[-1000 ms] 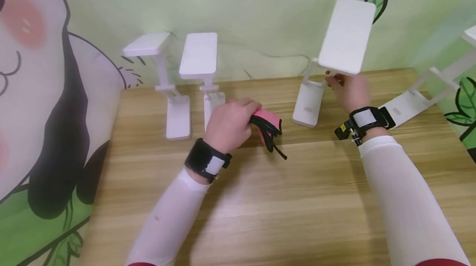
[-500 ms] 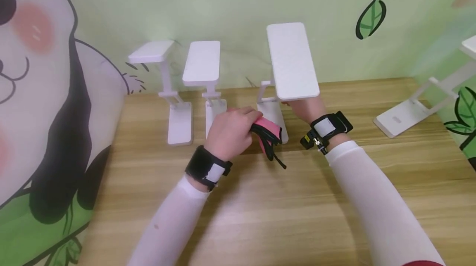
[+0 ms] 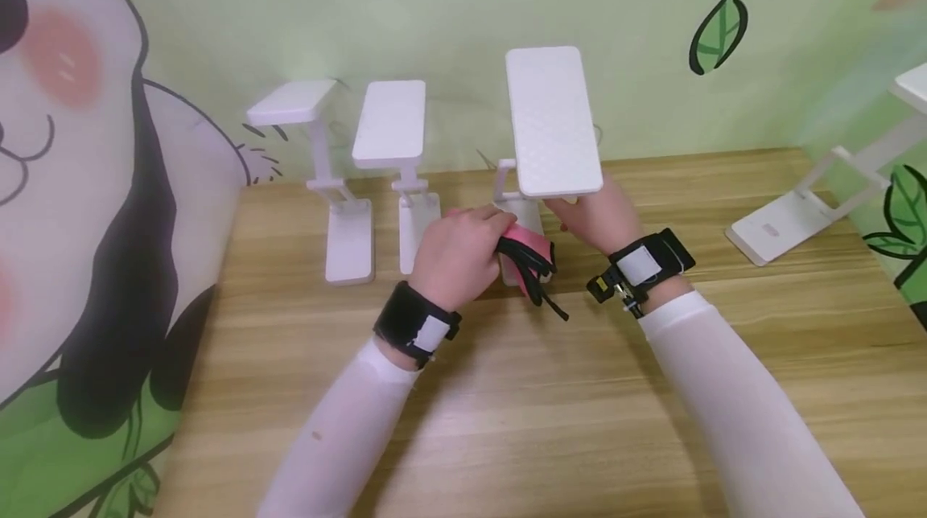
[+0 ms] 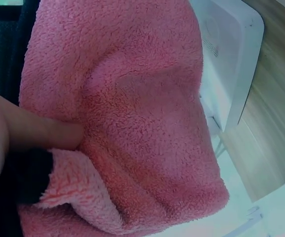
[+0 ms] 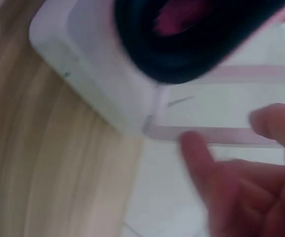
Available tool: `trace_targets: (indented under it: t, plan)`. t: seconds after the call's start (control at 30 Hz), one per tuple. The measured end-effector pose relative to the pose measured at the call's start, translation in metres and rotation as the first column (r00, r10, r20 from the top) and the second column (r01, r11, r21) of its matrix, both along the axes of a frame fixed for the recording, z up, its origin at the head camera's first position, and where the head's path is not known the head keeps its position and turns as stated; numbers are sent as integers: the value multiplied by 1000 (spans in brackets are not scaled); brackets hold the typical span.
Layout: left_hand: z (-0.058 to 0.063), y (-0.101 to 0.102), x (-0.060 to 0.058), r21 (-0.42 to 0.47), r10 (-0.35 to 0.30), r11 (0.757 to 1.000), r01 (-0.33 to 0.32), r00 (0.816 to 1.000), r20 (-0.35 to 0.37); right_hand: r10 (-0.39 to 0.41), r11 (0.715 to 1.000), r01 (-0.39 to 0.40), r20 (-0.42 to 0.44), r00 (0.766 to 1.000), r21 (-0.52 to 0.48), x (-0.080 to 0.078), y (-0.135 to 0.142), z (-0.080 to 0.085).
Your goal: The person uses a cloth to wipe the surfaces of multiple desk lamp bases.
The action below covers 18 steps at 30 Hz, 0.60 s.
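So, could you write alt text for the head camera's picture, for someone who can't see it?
A left hand holds a pink, black-edged cloth in front of a white desk lamp with a rectangular head; the right hand is partly hidden behind it. Three similar white lamps stand on a wood-grain table.

Desk (image 3: 536, 421): pale brown top with a streaked wood grain, four white folding lamps standing along its back part.
Leftmost lamp (image 3: 349, 246): upright, base flat on the wood near the left edge.
Second lamp (image 3: 416, 224): just beside the leftmost, base partly hidden.
Third lamp (image 3: 554, 124): near the second, base mostly covered from view.
Rightmost lamp (image 3: 782, 224): well apart from the others, base set at a slant.
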<state>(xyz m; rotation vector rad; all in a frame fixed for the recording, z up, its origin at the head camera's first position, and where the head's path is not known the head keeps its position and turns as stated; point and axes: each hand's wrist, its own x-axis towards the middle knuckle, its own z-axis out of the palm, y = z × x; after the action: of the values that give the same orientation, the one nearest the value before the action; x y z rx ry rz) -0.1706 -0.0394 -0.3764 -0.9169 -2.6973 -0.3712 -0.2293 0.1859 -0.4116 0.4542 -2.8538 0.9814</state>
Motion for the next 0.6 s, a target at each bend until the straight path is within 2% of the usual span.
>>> trace_targets:
  t: [0.07,0.17,0.33,0.5,0.6]
  plan:
    - [0,3,-1,0,12,1000,-12,1000,1,26,999,-26,-19,999,28,12,5,7]
    - [-1,5,-2,7,40,999,-40,999,6,87,996,-87,-4,996,32,29,6,22]
    - [0,8,-3,28,74,997,-74,997,1,149,986,-147,-28,988,76,58,-6,46]
    - [0,19,-1,13,86,996,-85,995,-59,228,959,-219,-30,973,178,76,-26,53]
    - [-2,27,4,0,71,997,-71,992,-100,191,961,-186,-5,982,204,80,-34,52]
